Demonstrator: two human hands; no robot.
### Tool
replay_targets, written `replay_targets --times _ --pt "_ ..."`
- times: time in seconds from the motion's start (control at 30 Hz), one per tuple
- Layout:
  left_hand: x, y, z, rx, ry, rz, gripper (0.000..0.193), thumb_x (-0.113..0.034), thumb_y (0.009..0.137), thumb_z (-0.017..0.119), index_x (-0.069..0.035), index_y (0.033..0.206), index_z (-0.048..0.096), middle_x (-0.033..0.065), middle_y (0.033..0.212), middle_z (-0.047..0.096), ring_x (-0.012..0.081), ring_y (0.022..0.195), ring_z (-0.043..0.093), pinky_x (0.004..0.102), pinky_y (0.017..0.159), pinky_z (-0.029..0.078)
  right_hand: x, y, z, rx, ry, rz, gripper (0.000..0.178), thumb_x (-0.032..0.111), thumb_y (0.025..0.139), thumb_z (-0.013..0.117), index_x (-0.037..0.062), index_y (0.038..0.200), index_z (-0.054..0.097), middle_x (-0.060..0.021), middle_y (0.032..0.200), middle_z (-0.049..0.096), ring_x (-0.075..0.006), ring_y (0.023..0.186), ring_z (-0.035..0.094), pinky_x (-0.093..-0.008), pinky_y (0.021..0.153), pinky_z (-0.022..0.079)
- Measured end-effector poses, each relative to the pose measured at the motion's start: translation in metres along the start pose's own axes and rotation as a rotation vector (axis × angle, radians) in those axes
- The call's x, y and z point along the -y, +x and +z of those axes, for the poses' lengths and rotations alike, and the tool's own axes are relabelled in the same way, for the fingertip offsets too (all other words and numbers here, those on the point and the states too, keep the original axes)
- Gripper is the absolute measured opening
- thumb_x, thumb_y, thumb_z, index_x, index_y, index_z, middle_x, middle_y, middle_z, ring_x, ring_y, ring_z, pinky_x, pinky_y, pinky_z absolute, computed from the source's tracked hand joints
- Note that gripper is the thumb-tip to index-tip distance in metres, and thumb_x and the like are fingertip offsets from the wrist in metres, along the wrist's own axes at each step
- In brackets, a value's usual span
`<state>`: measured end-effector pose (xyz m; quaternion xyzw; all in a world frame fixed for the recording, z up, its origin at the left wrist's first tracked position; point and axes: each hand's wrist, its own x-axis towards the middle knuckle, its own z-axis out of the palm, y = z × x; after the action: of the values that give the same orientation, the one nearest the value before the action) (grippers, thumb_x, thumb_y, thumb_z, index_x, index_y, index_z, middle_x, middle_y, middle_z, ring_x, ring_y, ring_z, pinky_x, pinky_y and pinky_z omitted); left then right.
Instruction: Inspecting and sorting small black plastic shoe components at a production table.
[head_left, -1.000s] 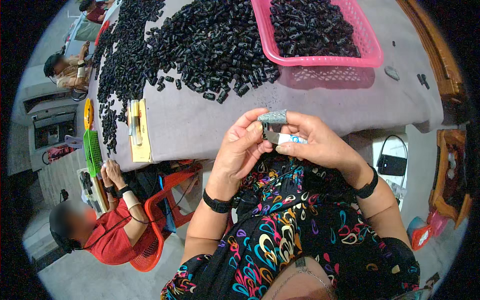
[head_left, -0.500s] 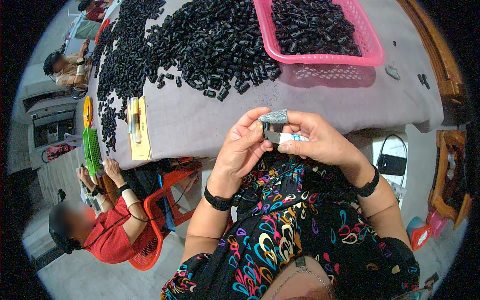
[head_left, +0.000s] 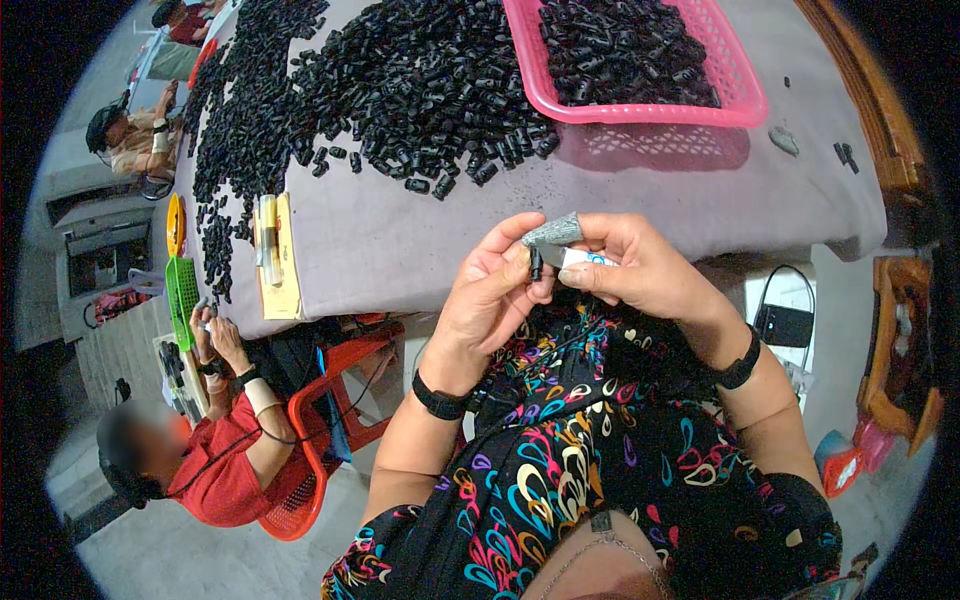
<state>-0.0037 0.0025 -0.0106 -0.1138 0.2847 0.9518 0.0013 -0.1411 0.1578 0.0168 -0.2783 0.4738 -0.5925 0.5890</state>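
Between the thumb and fingers of my left hand point(head_left: 478, 298) is a small black plastic part point(head_left: 535, 265), standing roughly upright. My right hand point(head_left: 650, 272) grips a small knife point(head_left: 588, 258) with a short metal blade and a white wrapped handle. Its blade points left and meets or nearly meets the part; actual contact is too small to tell. A grey knitted finger sleeve point(head_left: 555, 231) covers my right index fingertip, which reaches over the top of the part toward my left fingers. Both hands are above my lap, at the table's near edge.
A wide heap of black plastic parts point(head_left: 430, 100) covers the far left of the grey tablecloth point(head_left: 400, 240). Beyond my right hand stands a pink basket point(head_left: 640, 116) full of similar parts. A yellow card point(head_left: 285, 255) with a pen-like tool lies left. A person in red point(head_left: 225, 460) sits at left.
The knife has turned slightly, and less of its blade and handle shows. The black part sits a little lower and more upright in my left fingers. The neighbour's hands have moved closer together.
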Motion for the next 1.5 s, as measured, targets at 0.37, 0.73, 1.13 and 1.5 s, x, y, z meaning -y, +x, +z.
replay_targets --times 0.37,0.73,1.13,1.5 --pt "-0.001 0.002 0.001 -0.086 -0.006 -0.001 0.043 -0.01 0.088 0.059 -0.004 0.128 0.043 0.0081 0.103 0.059 0.0125 0.081 0.059 0.0238 0.069 0.05 0.0 -0.001 0.004 0.055 0.034 -0.061 0.04 0.011 0.084 0.064 0.0051 0.121 0.05 0.0048 0.082 0.056 -0.0007 0.07 0.046 -0.0174 0.058 0.036" --pt "0.0 0.002 0.004 -0.041 -0.021 -0.018 0.044 -0.012 0.088 0.059 -0.002 0.128 0.043 0.0063 0.089 0.058 0.0136 0.073 0.055 0.0252 0.068 0.046 -0.007 0.004 0.003 -0.019 -0.003 -0.133 0.027 0.02 0.088 0.059 0.0037 0.111 0.058 0.0039 0.082 0.061 0.0012 0.058 0.044 -0.0158 0.047 0.034" --pt "-0.012 -0.004 0.007 -0.226 0.065 0.099 0.025 -0.012 0.09 0.056 -0.001 0.113 0.055 0.0083 0.096 0.06 0.0129 0.077 0.057 0.0247 0.067 0.049 -0.008 0.005 0.003 -0.2 0.011 -0.168 0.029 0.016 0.087 0.059 0.0046 0.113 0.058 0.0044 0.079 0.058 0.0006 0.054 0.042 -0.0158 0.045 0.034" --pt "-0.009 -0.006 0.003 -0.228 0.031 0.12 0.027 -0.012 0.09 0.056 -0.001 0.115 0.055 0.0092 0.096 0.061 0.0139 0.074 0.057 0.0255 0.067 0.05 -0.009 0.005 0.005 -0.184 -0.018 -0.145 0.027 0.016 0.086 0.059 0.0035 0.11 0.058 0.0054 0.078 0.058 0.0006 0.057 0.044 -0.0158 0.046 0.036"
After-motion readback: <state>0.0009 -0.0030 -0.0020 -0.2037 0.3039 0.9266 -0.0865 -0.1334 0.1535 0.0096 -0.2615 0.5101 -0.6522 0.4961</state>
